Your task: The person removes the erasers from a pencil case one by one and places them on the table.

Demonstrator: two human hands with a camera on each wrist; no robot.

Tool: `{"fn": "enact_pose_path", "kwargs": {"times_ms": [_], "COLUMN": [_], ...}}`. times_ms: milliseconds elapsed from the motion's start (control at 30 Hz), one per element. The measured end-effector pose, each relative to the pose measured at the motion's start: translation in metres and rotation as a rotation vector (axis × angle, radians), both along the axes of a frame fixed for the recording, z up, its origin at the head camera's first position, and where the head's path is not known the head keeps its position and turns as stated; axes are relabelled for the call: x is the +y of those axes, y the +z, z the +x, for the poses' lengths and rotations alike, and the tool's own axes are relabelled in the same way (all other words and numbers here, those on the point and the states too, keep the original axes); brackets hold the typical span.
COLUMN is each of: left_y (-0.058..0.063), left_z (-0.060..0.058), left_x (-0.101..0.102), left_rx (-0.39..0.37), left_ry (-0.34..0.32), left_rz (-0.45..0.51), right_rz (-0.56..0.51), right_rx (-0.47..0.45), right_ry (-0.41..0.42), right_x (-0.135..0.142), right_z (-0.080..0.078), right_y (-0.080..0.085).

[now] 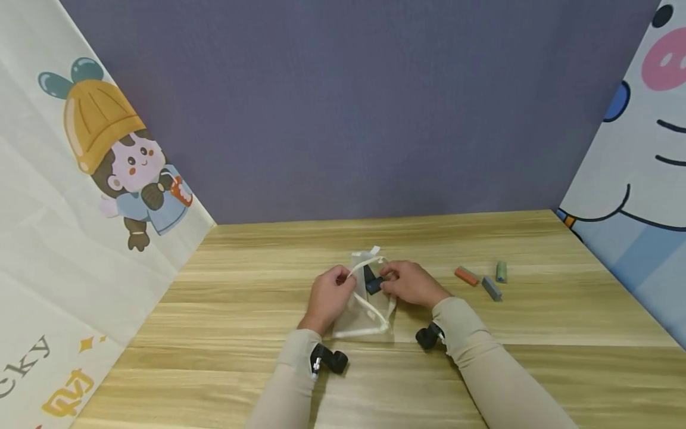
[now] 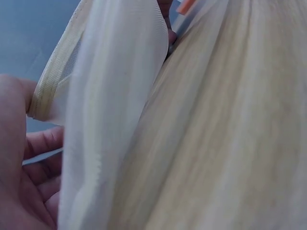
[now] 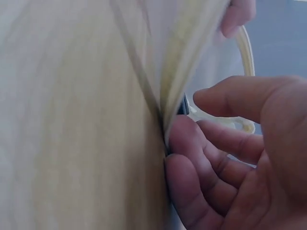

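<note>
A see-through whitish zip pouch (image 1: 360, 319) lies on the table with its cream zipper edge (image 2: 45, 91) spread wide. My left hand (image 1: 331, 297) grips that edge on the left side, thumb over the zipper tape and fingers curled. At the pouch's right side, my right hand (image 1: 415, 283) has its thumb and fingertips around a small dark blue block (image 1: 374, 286) in the opening. Just behind it shows another dark piece (image 1: 368, 273). In the right wrist view, the pouch edge (image 3: 184, 62) hides most of the dark block (image 3: 183, 105).
To the right of the pouch lie a small orange block (image 1: 466, 276), a grey-blue block (image 1: 491, 288) and a green piece (image 1: 501, 271). A purple-grey panel (image 1: 375, 119) rises behind the wooden table (image 1: 241, 333). Printed cloths hang at both sides.
</note>
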State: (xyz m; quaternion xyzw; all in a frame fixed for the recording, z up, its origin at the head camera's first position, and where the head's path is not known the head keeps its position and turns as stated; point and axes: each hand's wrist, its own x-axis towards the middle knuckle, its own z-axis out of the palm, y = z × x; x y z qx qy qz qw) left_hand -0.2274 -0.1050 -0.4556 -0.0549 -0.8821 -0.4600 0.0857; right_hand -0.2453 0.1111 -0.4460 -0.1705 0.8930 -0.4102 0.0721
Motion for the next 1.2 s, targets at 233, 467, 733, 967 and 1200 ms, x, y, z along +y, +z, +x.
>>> {"fn": "enact_pose_path", "kwargs": {"times_ms": [233,467,733,967,1200], "left_y": [-0.0013,-0.0028,-0.0061,-0.007,-0.0067], "left_z": [-0.0008,0.0,-0.0033,-0.0023,-0.0022], "left_x": [0.001,0.0029,0.0022,0.0028,0.0012], "left_rx": [-0.026,-0.015,-0.014,-0.063,-0.053], "left_ry": [0.057,0.112,0.146,0.137,0.136], "left_rz": [0.05,0.069,0.1,0.116,0.129], "right_rz": [0.086,0.114,0.161,0.159,0.138], "right_rx": [0.038,0.015,0.039,0.023,0.021], "right_ry": [0.001,-0.003,-0.012,-0.018,0.014], "right_x": [-0.0061,-0.0087,-0.0095,-0.0101,-0.0088], "right_z": [0.0025,0.0039,0.0013,0.0003,-0.0019], "right_y": [0.0022,0.0043,0.0052,0.0046,0.007]}}
